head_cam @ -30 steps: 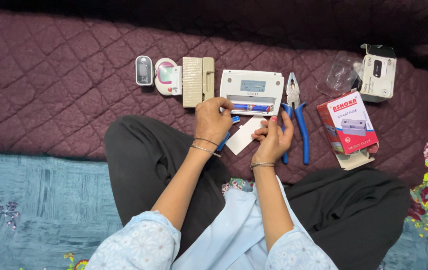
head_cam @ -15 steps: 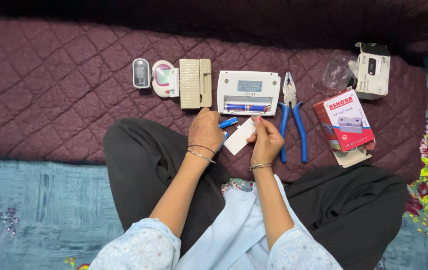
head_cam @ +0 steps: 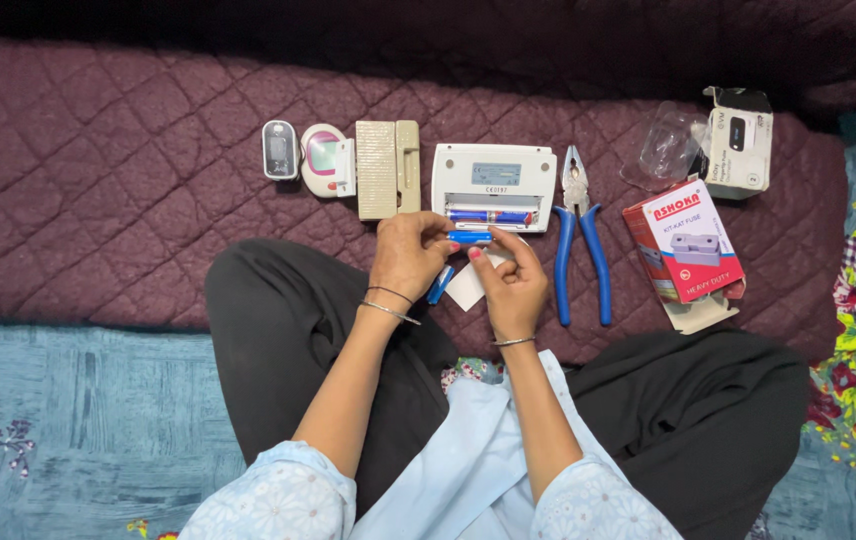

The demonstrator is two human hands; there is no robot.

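Battery (head_cam: pixel 470 238), a small blue cylinder, sits pinched between my two hands just below the white device (head_cam: pixel 493 186), whose open bay already holds another. I judge it light, rigid and smooth, best gripped around its middle. Left hand (head_cam: pixel 410 255) and right hand (head_cam: pixel 510 280) both close on it. White cover (head_cam: pixel 466 288) lies beneath; pliers (head_cam: pixel 580 235) rest beside.
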